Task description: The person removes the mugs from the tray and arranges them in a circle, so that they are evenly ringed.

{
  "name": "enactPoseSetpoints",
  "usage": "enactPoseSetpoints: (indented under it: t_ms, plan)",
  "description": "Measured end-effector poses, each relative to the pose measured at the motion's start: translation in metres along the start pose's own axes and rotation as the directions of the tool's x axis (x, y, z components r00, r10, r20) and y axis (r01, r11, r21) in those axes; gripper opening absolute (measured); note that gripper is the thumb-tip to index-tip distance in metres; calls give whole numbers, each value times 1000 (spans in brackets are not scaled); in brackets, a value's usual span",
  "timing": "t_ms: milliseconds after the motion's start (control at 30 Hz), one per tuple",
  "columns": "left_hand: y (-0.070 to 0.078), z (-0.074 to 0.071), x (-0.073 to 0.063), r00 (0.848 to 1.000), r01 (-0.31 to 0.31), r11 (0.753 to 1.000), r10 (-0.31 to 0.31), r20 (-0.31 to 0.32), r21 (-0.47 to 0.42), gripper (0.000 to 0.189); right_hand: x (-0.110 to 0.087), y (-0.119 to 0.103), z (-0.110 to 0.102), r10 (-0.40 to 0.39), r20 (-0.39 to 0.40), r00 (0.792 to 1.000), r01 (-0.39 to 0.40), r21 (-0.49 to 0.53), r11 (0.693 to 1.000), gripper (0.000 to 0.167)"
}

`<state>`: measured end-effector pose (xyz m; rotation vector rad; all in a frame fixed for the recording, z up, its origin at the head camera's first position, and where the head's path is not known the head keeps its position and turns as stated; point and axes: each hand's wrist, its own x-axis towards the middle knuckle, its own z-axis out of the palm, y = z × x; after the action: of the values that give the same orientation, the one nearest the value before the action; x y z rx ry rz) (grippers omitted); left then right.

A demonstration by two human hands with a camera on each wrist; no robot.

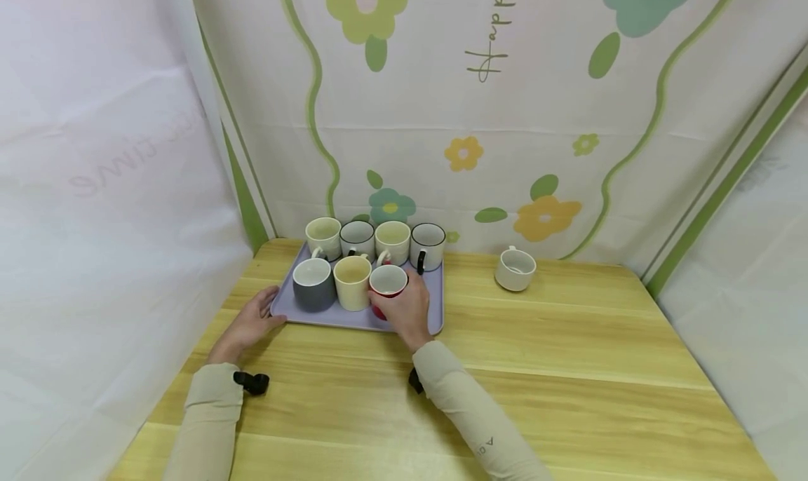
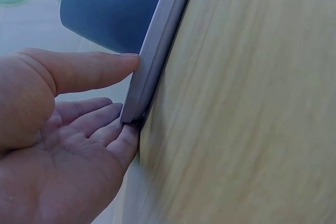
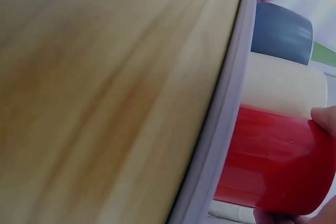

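My right hand (image 1: 407,309) grips a red mug (image 3: 278,156) with a white inside, thumb and fingers around its sides near the rim. The mug stands upright at the front of a lilac tray (image 1: 341,317). Beside it are a cream mug (image 1: 352,282) and, farther left, a dark grey-blue mug (image 1: 314,292). My left hand (image 1: 252,320) is at the tray's front left corner. In the left wrist view its thumb (image 2: 94,72) touches the tray's rim, and the other fingers extend fairly straight along the corner.
Along the tray's back stand two pale mugs (image 1: 324,239) (image 1: 393,239) and two white mugs with dark rims (image 1: 358,239) (image 1: 428,242). A small white cup (image 1: 515,269) stands alone on the wooden table (image 1: 536,369) to the right. Flower-printed white cloth (image 1: 404,102) hangs behind.
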<state>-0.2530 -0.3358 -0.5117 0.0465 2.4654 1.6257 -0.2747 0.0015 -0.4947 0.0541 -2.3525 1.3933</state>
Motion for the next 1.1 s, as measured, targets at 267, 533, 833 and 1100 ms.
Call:
enactPoseSetpoints:
  t_ms: [267,533,833,1100]
  plan:
    - [2,0,-2,1000,-8,1000,8,-1,-4,84,6,5,-9,-90,25,996,90,-8,996,57]
    - [3,0,-3,1000,-10,1000,10,-2,10,83,10,9,-39,-67,189,980,62,31,998,69]
    - [4,-1,-2,1000,-24,1000,24,1,1,83,27,15,-93,-64,297,953,36,97,995,71]
    - [4,0,-3,1000,-16,1000,16,3,-5,83,48,43,-139,-39,284,958,32,31,999,72]
